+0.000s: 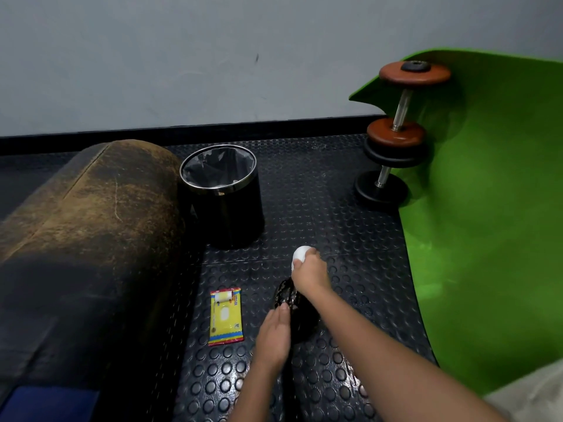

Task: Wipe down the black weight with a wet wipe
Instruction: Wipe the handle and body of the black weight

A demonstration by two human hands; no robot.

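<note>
The black weight [289, 300] stands on the studded rubber floor, shiny and mostly hidden behind my arms. My left hand [272, 338] rests flat against its near left side, fingers together. My right hand [310, 274] is just beyond the weight's far top edge, closed around a balled white wet wipe [301, 254] that sticks out past my fingers. The yellow wet wipe packet [225, 316] lies flat on the floor to the left of the weight.
A black bin [224, 196] with a grey liner stands beyond the packet. A worn brown padded bench [82, 239] fills the left. A green mat [487, 208] curls up at the right, with stacked dumbbells [393, 138] leaning on it.
</note>
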